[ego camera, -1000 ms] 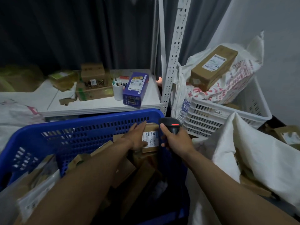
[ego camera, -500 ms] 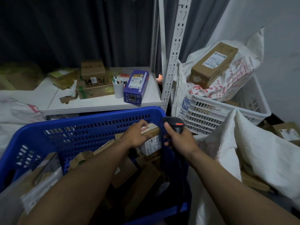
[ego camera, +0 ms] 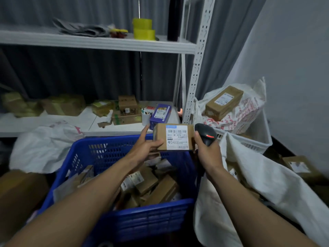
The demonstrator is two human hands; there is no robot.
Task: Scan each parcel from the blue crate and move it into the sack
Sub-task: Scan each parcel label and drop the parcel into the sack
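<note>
My left hand [ego camera: 144, 148] holds a small brown cardboard parcel [ego camera: 173, 137] above the far rim of the blue crate [ego camera: 142, 221], its white label facing me. Close beside the parcel on its right, my right hand [ego camera: 207, 152] grips a black handheld scanner [ego camera: 205, 133] with a red light on top. The crate below holds several brown parcels [ego camera: 151, 186]. The white sack [ego camera: 267, 186] lies open to the right of the crate, with parcels partly showing inside.
A white metal rack [ego camera: 197, 56] stands behind the crate, its lower shelf [ego camera: 92, 122] loaded with boxes, a cup and a purple box [ego camera: 160, 114]. At right a white crate [ego camera: 258, 138] carries a printed bag and a brown box [ego camera: 223, 102]. Yellow tape rolls [ego camera: 143, 28] sit on the upper shelf.
My left hand lifted the parcel out of the crate and turned its label up toward me. The scanner hand rose alongside it. The camera tilted upward, showing the upper shelf.
</note>
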